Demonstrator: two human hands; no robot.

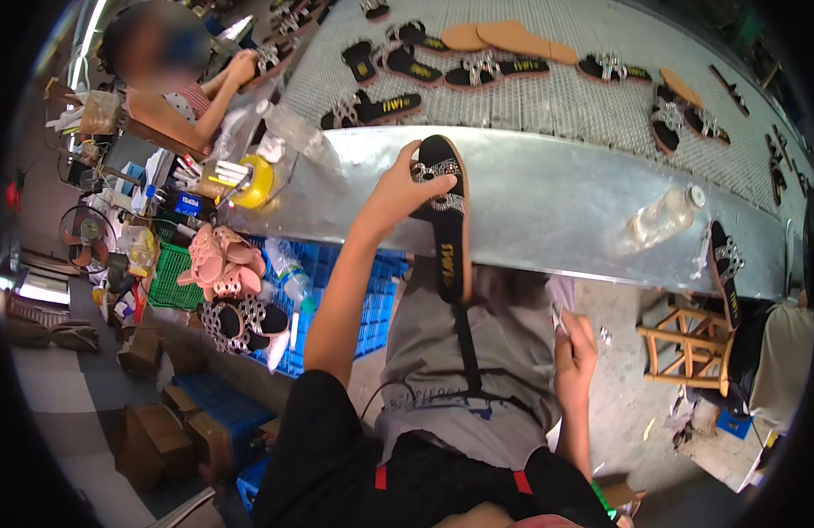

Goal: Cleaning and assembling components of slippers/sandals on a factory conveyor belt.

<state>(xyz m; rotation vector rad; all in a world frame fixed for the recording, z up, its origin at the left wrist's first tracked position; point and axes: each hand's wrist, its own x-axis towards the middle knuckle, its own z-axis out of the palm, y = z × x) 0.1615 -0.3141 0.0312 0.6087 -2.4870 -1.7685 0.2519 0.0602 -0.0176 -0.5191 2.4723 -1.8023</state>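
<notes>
My left hand [398,192] is closed round the strap part of a black sandal [451,238] with glittering, jewelled straps. The sandal is held toe up at the near edge of the metal bench, its heel hanging below that edge over my grey apron [460,370]. Lower and to the right, my right hand [576,350] is closed in front of the apron's right side. A small, thin, pale thing [557,319] sticks out from its fingers, and its kind cannot be made out.
Beyond the metal bench [530,194], a textured belt [530,101] bears several sandals and tan soles [513,40]. Clear bottles [667,218] lie on the bench. A yellow container [256,180], a blue crate [363,308] and pink sandals [220,261] are left. A wooden stool [689,348] stands right. Another person [183,110] works far left.
</notes>
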